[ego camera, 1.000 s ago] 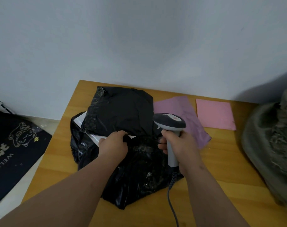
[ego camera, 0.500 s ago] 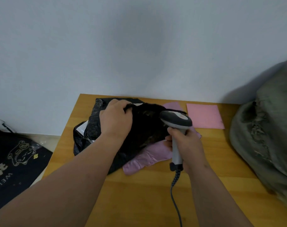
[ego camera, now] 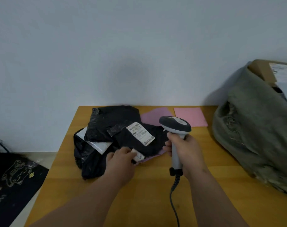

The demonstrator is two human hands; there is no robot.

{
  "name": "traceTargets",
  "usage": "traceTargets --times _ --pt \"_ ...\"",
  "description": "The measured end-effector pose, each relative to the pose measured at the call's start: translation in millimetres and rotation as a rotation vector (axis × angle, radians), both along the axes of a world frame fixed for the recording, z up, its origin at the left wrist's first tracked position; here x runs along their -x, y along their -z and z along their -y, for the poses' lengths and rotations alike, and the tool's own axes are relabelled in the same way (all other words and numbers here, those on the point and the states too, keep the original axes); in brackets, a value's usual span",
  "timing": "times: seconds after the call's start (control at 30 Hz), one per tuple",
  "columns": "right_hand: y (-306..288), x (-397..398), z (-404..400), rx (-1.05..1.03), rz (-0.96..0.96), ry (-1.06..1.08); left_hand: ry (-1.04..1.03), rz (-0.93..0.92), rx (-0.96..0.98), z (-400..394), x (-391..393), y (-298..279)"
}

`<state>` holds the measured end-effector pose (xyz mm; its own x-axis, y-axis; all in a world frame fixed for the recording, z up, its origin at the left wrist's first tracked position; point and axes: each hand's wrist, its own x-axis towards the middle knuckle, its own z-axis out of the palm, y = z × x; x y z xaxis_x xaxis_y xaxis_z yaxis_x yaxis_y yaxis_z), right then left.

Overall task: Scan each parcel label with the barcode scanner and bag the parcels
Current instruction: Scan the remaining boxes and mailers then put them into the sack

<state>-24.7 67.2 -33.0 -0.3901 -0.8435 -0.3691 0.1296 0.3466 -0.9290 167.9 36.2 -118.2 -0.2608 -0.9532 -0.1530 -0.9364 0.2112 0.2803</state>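
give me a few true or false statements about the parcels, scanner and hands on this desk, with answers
1. The right hand grips the barcode scanner by its handle. True.
2. The black parcel in front of the scanner shows a white label facing up. True.
3. The left hand rests flat on the bare table. False: it holds the near edge of the black parcel.
4. The pink sheet lies on top of the black parcels. False: it lies on the table behind the scanner.
5. A green sack sits at the right with a cardboard box showing at its top. True.
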Motion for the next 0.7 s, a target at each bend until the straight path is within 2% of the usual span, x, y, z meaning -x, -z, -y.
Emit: traceTargets --times 0.1,0.23,0.53,0.7 --pt "5 10 -10 -0.056 -0.015 -0.034 -0.138 -0.015 -0.122 -24 4 12" --pt "7 25 -23 -0.102 -0.044 -0.067 -0.274 -0.036 -0.168 -28 14 14" --pt "18 38 -23 -0.167 -0.071 -0.175 -0.367 0.119 -0.139 -21 18 11" --pt "24 39 -7 -0.196 -0.123 -0.253 -0.292 0.255 -0.069 -4 11 16"
